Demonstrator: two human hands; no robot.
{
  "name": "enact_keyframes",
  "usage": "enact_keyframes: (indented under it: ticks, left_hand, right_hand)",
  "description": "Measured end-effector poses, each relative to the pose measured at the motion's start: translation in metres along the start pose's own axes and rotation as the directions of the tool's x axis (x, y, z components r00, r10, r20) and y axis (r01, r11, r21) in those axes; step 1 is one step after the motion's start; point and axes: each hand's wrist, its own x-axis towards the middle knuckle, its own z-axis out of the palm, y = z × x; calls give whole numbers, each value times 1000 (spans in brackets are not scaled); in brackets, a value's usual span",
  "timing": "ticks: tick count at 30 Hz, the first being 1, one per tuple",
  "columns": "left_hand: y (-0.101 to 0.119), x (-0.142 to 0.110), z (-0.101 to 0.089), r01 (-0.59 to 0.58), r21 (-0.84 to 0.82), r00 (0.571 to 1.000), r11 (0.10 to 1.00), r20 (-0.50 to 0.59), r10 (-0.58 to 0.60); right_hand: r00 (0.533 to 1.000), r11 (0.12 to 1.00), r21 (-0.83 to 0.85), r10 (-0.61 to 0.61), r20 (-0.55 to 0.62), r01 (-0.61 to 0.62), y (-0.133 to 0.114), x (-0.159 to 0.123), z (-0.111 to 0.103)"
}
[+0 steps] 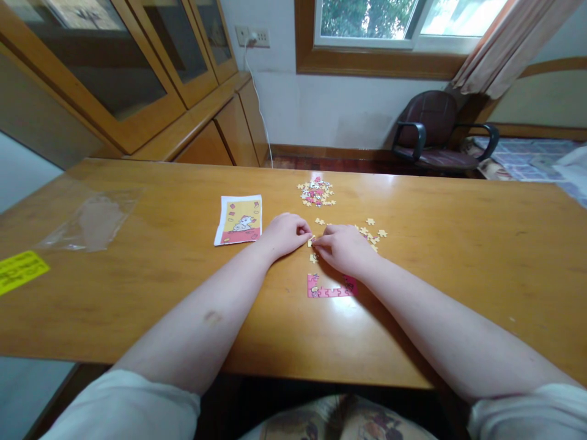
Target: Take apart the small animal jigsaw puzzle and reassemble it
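Note:
My left hand (287, 234) and my right hand (345, 247) meet over the middle of the table, fingertips pinched at a small yellow puzzle piece (310, 242). Just below it lies another yellow piece, a puzzle piece with a dark mark (313, 258). Nearer to me, a joined pink puzzle strip (331, 293) forms a bottom edge with raised corners; my right hand and wrist are close above its right end. Loose yellow pieces (382, 233) lie beyond my right hand, partly hidden by it. One more loose yellow piece (320, 221) sits just past the fingertips.
A heap of mixed pink and yellow pieces (316, 193) lies toward the table's far edge. Left of my left hand is a printed picture sheet (239, 220). A clear plastic bag (94, 221) and a yellow label (22, 272) are at the far left of the wooden table (174, 281).

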Motion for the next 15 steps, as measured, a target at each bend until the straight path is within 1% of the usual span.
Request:
enact_keyframes:
  ticks: [9,15]
  left_hand:
    - [-1,-1,1,-2,7,1000,1000,-10,2]
    - [0,0,0,9,7,1000,1000,-1,-9]
  right_hand:
    - [997,997,-71,-12,81,18,-6,1,-8]
    - [997,998,-66,5,72,-1,-11,3,0]
